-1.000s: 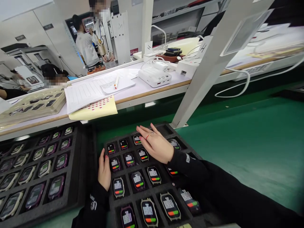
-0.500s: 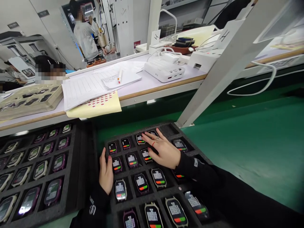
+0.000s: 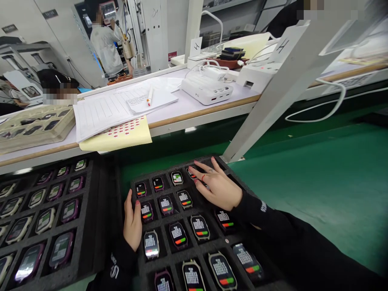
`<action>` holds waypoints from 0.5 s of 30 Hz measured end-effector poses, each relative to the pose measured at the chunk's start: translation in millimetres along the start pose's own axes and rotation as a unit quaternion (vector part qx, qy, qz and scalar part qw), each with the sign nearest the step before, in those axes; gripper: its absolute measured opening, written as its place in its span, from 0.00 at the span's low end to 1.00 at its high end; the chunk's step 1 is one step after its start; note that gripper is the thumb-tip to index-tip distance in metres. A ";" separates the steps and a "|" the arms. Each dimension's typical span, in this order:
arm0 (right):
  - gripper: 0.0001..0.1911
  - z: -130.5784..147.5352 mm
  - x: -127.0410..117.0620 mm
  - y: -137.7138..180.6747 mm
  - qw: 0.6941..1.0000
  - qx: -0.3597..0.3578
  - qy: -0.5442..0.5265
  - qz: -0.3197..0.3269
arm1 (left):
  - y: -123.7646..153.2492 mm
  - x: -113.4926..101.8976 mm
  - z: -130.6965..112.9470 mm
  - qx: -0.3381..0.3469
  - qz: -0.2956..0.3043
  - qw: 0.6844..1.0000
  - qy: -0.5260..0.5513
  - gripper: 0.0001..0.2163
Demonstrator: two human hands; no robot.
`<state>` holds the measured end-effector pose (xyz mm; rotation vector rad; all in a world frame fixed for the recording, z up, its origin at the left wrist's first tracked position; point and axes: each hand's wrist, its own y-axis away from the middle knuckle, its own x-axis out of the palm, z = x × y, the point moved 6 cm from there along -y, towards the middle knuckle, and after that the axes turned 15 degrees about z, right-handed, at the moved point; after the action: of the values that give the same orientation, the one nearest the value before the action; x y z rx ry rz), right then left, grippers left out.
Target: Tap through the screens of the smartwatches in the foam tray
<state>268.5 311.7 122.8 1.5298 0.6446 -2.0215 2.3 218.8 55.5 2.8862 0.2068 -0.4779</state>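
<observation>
Left hand (image 3: pixel 132 222): flat, palm inward, fingers together and extended forward, black sleeve to the wrist | Right hand (image 3: pixel 216 186): palm down, fingers spread and pointing left, ring on one finger, forearm in black sleeve entering from lower right

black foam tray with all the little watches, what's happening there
A person in black sleeves works over a black foam tray of small smartwatches with lit screens, one per pocket. The right hand lies flat over the far right pockets, fingertips at a watch in the back row. The left hand rests along the tray's left edge, beside a watch with a white grid and red-green bar. A second black tray of watches sits to the left, and white paper sheets lie on the shelf behind.
</observation>
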 end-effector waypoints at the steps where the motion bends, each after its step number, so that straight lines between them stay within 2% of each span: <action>1: 0.23 -4.1 -1.5 1.2 1.000 0.010 0.001 0.006 | 0.2 0.1 -0.1 -0.003 0.002 1.000 0.001 0.26; 7: 0.27 -14.2 -2.7 5.6 0.999 0.019 0.007 0.031 | 1.0 0.4 -0.8 -0.003 -0.001 1.000 0.006 0.27; 15: 0.25 -16.2 4.2 4.0 0.998 0.021 0.016 0.051 | 0.0 0.5 -0.6 0.003 -0.001 1.000 0.003 0.26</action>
<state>281.9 318.7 114.5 1.5909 0.5282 -1.9498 2.9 219.0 55.9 2.8935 0.2106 -0.4720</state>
